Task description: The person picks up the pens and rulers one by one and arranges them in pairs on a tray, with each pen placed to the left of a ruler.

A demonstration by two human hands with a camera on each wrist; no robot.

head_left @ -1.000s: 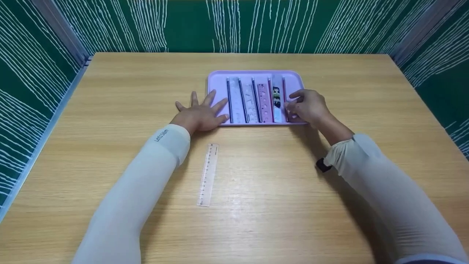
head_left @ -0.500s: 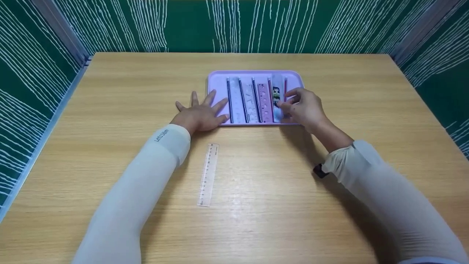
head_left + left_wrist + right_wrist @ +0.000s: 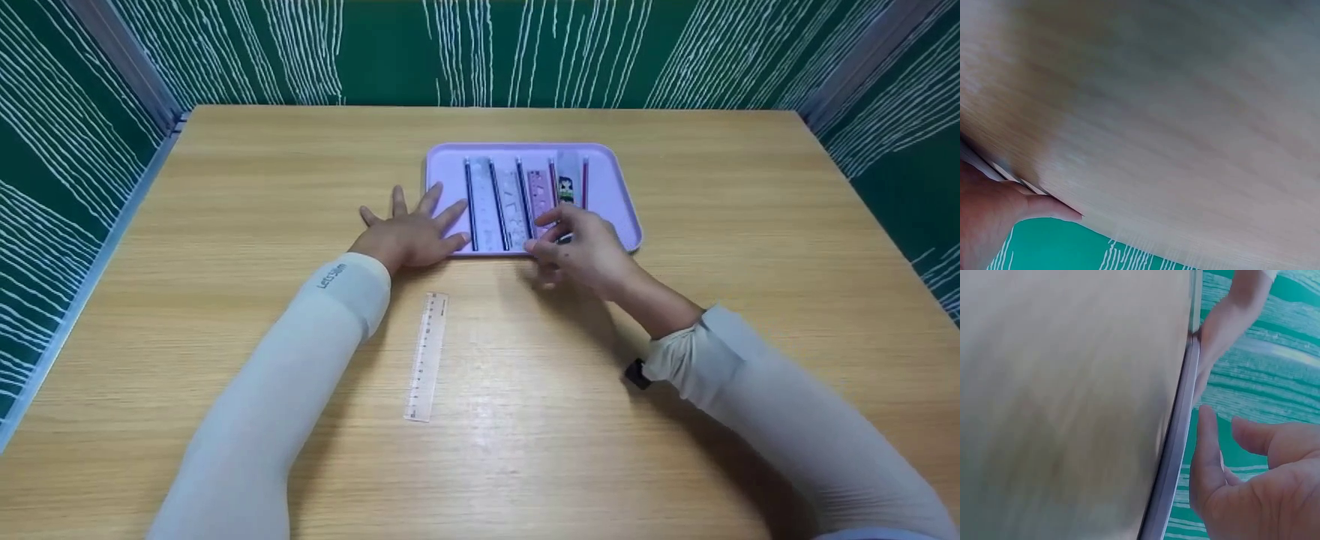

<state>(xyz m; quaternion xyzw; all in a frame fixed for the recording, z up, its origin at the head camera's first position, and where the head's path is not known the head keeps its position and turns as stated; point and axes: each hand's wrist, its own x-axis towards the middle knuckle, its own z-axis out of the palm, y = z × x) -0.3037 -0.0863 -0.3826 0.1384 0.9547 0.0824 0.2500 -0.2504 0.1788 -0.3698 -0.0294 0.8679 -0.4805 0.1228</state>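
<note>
A lilac tray point(image 3: 621, 221) holds pencils and rulers in an alternating row, among them a pink ruler point(image 3: 538, 187), a ruler with a dark cartoon print point(image 3: 566, 187) and a red pencil point(image 3: 586, 176) at the right end. My left hand point(image 3: 409, 236) lies with spread fingers over the tray's left edge. Over the tray's front rim hovers my right hand point(image 3: 589, 251), its fingers bent and hiding the lower ends of several items. In the right wrist view its thumb and finger point(image 3: 1207, 444) stand apart with nothing between them.
A clear ruler point(image 3: 426, 358) lies on the wooden table point(image 3: 495, 465) in front of the tray, between my forearms. Green panels with white streaks point(image 3: 382, 52) border the table's back and sides.
My right hand has let go of the red pencil at the tray's right end and moved left and toward me. The left hand stays in place.
</note>
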